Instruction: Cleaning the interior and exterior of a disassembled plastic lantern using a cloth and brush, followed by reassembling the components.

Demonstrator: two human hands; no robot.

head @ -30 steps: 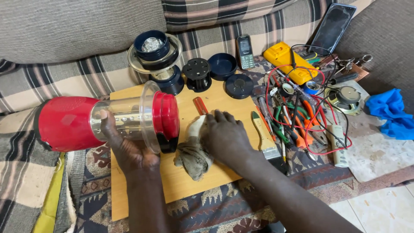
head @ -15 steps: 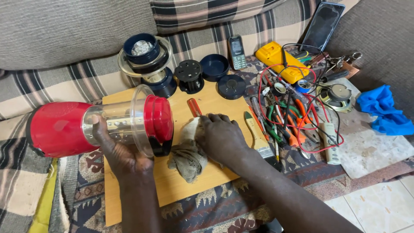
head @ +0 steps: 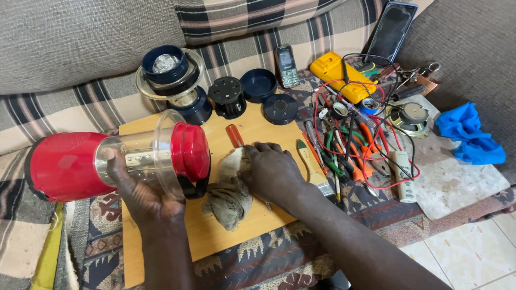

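Observation:
A red lantern (head: 70,164) with a clear plastic globe lies on its side at the left of a wooden board (head: 215,241). My left hand (head: 137,188) grips it from below at the clear globe. My right hand (head: 271,172) rests palm down on a crumpled grey-brown rag (head: 228,196) lying on the board beside the lantern's red cap. A red-handled screwdriver (head: 235,135) lies on the board just past my right hand's fingers.
A dark blue lantern (head: 171,75) and several black and blue round parts (head: 258,94) stand behind the board. To the right lie a paintbrush (head: 314,169), pliers and wires (head: 355,139), a yellow multimeter (head: 341,75), a small phone (head: 286,65), a speaker (head: 411,118) and a blue cloth (head: 467,137).
The view has shifted a little. My right hand has stayed on the rag, sliding slightly away from the lantern. My left hand keeps its hold on the lantern.

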